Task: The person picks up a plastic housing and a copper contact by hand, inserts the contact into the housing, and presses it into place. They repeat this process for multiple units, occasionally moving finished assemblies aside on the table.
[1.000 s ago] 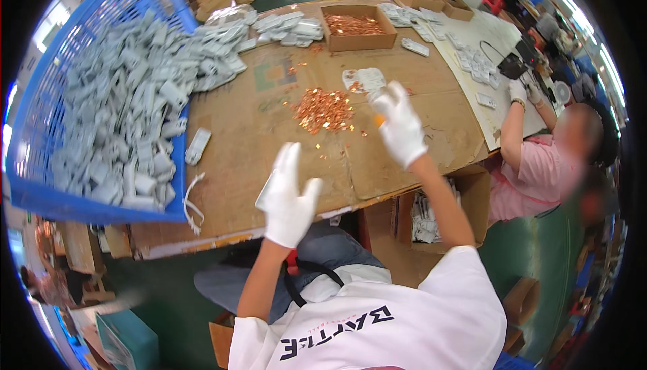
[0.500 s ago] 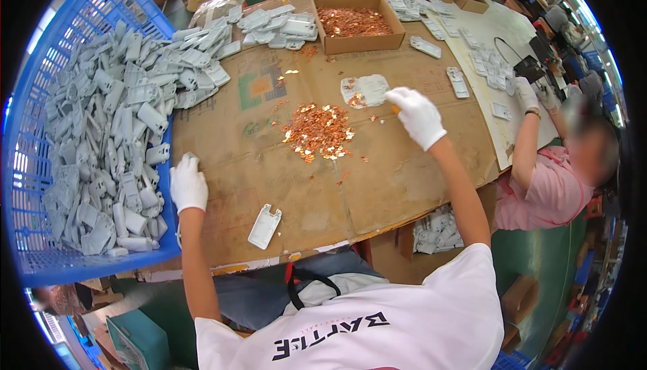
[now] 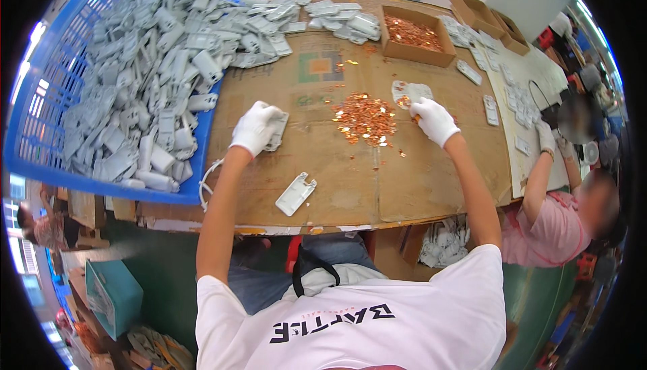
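Note:
My left hand [image 3: 253,127], in a white glove, is closed on the edge of a light grey plastic housing [image 3: 278,132] over the cardboard. To its right lies a loose pile of small copper-coloured metal pieces [image 3: 364,119]. My gloved right hand [image 3: 435,120] is just right of that pile, fingers pinched; a small orange bit shows at the fingertips, too small to name. Beyond it, a flat whitish pad [image 3: 410,91] carries some copper pieces. Another plastic housing [image 3: 295,193] lies near the table's front edge.
A blue crate [image 3: 101,180] heaped with grey housings stands at the left, spilling onto the table. A cardboard box [image 3: 416,54] of copper pieces sits at the back. Single housings lie to the right, where a co-worker in a pink shirt [image 3: 554,227] works at an adjoining table.
My left hand has come away from beside the crate, toward the pile, and now has a housing in it. My right hand stays by the pad. The whole view has shifted.

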A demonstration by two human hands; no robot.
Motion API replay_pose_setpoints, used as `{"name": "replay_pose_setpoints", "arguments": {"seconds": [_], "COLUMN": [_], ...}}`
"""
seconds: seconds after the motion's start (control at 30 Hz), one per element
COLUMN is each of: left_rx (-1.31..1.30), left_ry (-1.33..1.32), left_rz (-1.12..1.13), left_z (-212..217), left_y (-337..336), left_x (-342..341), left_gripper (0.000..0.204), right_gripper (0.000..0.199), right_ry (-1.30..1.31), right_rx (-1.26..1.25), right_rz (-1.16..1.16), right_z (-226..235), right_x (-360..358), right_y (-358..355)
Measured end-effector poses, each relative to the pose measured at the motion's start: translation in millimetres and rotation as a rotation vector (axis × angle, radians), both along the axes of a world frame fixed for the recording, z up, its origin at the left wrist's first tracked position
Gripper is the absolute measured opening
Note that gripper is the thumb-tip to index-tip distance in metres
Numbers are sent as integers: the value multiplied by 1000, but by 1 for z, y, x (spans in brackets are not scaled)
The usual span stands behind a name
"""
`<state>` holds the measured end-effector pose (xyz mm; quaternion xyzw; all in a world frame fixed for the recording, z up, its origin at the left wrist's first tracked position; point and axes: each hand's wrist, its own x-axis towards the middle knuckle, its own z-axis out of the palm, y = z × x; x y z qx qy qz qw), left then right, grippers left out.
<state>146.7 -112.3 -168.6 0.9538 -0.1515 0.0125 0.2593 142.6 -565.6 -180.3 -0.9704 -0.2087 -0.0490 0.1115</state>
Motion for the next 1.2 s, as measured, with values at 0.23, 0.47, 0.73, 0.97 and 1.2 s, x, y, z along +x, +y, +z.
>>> {"name": "replay_pose_setpoints", "arguments": {"seconds": [0.23, 0.47, 0.73, 0.97, 1.2], "left_rx": [28, -1065, -1330, -1005, -624], "left_ry": [198, 330, 492, -119, -117], "left_rz": [212, 47, 415, 582, 675], "left_z": [5, 30, 27, 52, 17], "left_y": [-1, 9, -8, 17, 1], "left_x": [6, -42, -165, -250, -298], "left_gripper": [33, 57, 19, 38, 22], "right_gripper": [8, 25, 28, 31, 25], "right_ry": [-25, 90, 380, -190, -88], "right_rx": [96, 749, 1455, 638, 454], "right_rz": [-38, 357, -28, 386, 378], "right_z": [45, 59, 54, 76, 51], "right_x": [-9, -92, -166, -189, -227], "right_y": [31, 204, 300, 363, 358]}}
